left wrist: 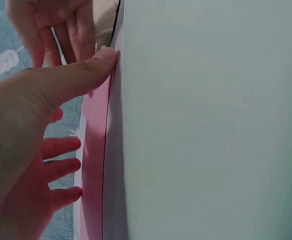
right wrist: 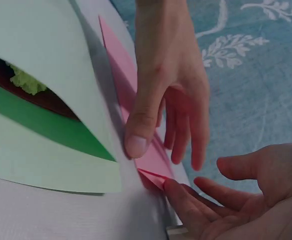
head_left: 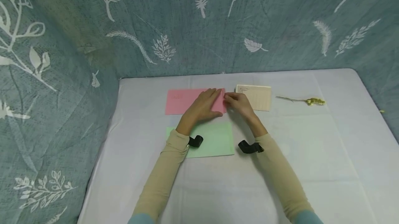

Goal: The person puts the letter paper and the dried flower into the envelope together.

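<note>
A long pink envelope lies crosswise at the back of the table, with faint writing near its left end. My left hand rests on its right half, fingers spread and nearly straight; the thumb lies at its near edge in the left wrist view. My right hand pinches the folded flap at the envelope's right end. Nearer me, partly under my left forearm, lies a light green envelope. Its mouth gapes in the right wrist view, showing a dark brown piece and a yellow-green ruffled shape inside.
A cream notepad or card stack with a small drawing sits just beyond my right hand. Farther right lies a dried flower sprig. White cloth covers the table, and a leaf-patterned teal curtain hangs behind and at the left.
</note>
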`<state>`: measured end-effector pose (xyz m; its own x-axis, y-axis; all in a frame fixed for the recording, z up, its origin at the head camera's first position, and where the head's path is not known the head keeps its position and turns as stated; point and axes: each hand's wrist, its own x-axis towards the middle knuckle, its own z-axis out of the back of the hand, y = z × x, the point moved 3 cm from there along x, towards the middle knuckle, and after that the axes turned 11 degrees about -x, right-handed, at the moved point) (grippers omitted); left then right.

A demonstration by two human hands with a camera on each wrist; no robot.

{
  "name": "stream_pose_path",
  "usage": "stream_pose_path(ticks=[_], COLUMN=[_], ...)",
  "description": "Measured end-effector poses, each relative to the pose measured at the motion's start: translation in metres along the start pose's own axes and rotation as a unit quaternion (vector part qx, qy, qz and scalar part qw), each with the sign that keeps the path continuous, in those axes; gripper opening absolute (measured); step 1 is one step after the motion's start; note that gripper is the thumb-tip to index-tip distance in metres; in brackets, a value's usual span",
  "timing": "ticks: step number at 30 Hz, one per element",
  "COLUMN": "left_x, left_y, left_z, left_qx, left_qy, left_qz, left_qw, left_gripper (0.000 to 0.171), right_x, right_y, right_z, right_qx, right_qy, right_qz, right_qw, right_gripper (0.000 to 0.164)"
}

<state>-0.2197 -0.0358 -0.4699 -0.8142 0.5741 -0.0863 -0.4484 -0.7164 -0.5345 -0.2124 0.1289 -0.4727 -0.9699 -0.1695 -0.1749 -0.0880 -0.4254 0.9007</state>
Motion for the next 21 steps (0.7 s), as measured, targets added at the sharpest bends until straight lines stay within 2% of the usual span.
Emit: stream_pose_path(ticks=[5,12,14,21], left_x=[0.003,0.006,0.007,0.011], left_y=[0.006,0.008,0.009,0.006], left_z=[-0.002,0.001,0.002,0.006], left_qx=[0.007,0.004,0.009,0.006], left_qy=[0.014,0.042,0.047,0.05], left_qz=[0.035,0.045,0.05,0.042], left_qw=[0.9993,0.9981,0.9976,0.9978], left_gripper=[0.098,0.1,0.1,0.097], right_x=[0.001,0.001,0.001,0.002], right_y=[-0.002,-0.003,-0.003,-0.004], right_z=[-0.004,-0.005,-0.005,-0.004], right_qx=[0.026,0.08,0.08,0.104], right_qy=[0.012,0.042,0.045,0.049], right_qz=[-0.022,-0.042,-0.041,-0.037], right_qw=[0.999,0.995,0.995,0.993], right_gripper=[0.041,0.047,0.047,0.045])
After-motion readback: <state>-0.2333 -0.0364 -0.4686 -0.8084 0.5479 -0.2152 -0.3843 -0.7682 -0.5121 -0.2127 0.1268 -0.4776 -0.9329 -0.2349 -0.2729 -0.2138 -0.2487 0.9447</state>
